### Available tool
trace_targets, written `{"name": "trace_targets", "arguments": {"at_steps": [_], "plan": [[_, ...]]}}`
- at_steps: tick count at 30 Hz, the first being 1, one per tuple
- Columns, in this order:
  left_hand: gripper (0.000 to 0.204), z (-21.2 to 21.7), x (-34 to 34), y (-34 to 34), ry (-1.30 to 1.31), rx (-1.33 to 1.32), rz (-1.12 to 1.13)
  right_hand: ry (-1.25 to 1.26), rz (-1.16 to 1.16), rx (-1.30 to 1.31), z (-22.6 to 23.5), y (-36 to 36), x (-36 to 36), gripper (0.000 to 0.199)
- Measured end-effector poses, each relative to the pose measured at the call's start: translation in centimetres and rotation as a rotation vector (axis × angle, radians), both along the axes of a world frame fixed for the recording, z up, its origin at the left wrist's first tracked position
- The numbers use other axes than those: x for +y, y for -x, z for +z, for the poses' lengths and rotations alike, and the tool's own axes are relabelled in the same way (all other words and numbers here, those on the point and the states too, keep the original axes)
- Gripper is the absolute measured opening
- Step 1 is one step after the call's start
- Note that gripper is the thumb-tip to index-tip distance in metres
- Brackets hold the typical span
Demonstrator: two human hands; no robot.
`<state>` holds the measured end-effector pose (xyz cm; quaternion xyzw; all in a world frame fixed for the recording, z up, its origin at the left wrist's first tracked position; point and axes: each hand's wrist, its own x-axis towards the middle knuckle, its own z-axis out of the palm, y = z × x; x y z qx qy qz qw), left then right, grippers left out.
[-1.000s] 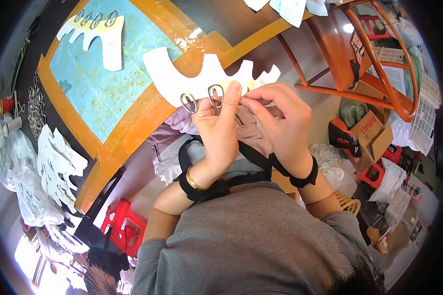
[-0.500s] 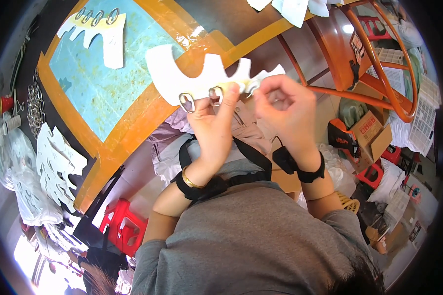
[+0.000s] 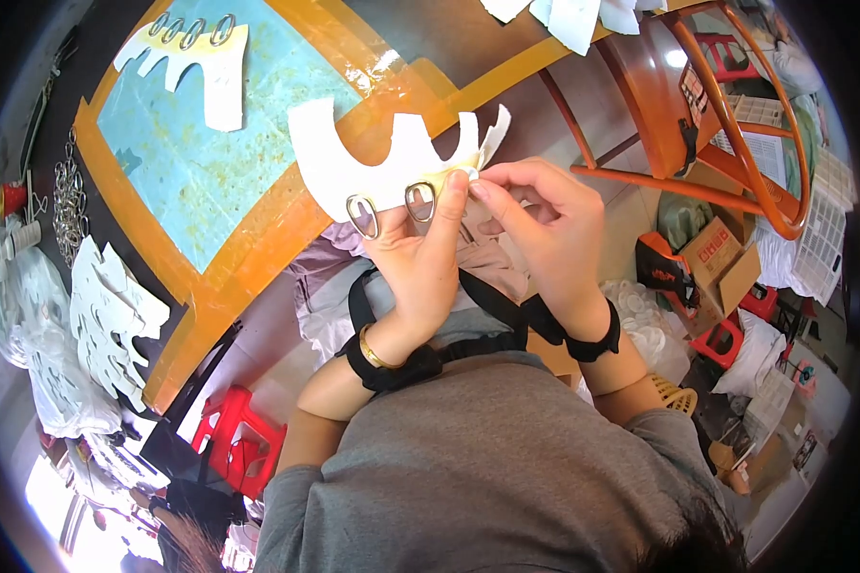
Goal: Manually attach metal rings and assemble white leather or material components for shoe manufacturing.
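My left hand [image 3: 420, 253] grips a white cut-out sheet piece [image 3: 349, 172] with curved notches, its thumb pressed on the yellowish lower edge. Two oval metal rings hang on that edge, a left ring [image 3: 362, 217] and a right ring [image 3: 419, 202] beside my thumb. The fingertips of my right hand [image 3: 549, 224] pinch the piece's right end, close to my left thumb; the fingers hide whether a ring is there. On the blue-green table surface [image 3: 210, 181] lies a similar white piece [image 3: 222, 86] with several oval rings along its yellowish edge.
Orange tape [image 3: 177, 353] borders the table. At its left lie a heap of metal rings [image 3: 69, 210] and a stack of white cut-outs [image 3: 115, 315]. An orange metal-framed chair [image 3: 678, 172] stands right, a red stool [image 3: 244, 444] lower left, cardboard boxes [image 3: 721, 258] on the right.
My right hand has moved slightly left, its fingertips now against the piece near my left thumb. The piece's right end has swung up, and the ring seen at my right fingertips is now hidden.
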<state>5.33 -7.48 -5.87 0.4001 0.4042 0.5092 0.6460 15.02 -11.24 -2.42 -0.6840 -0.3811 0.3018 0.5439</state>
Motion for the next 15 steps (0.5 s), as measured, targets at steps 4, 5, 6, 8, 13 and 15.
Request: {"name": "trace_targets", "arguments": {"at_steps": [4,5,6,8,13,15], "plan": [[0.016,-0.5,0.0,0.2,-0.025,0.016,-0.016,0.145,-0.015,0.31,1.1,0.3,0.3,0.006],[0.017,-0.5,0.0,0.2,-0.033,0.029,-0.033,0.137,-0.02,0.327,0.9,0.4,0.5,0.005],[0.017,-0.5,0.1,0.3,-0.033,0.029,-0.034,0.129,-0.026,0.345,0.7,0.3,0.7,0.005],[0.017,-0.4,0.5,0.6,-0.052,0.122,-0.101,0.186,0.04,0.241,0.6,-0.6,0.4,0.007],[0.017,-0.5,1.0,1.7,-0.183,0.278,-0.184,0.258,0.283,-0.116,3.0,-2.7,1.5,0.01],[0.017,-0.5,0.8,2.0,-0.178,0.319,-0.186,0.289,0.412,-0.18,3.4,-2.9,2.1,0.01]]}}
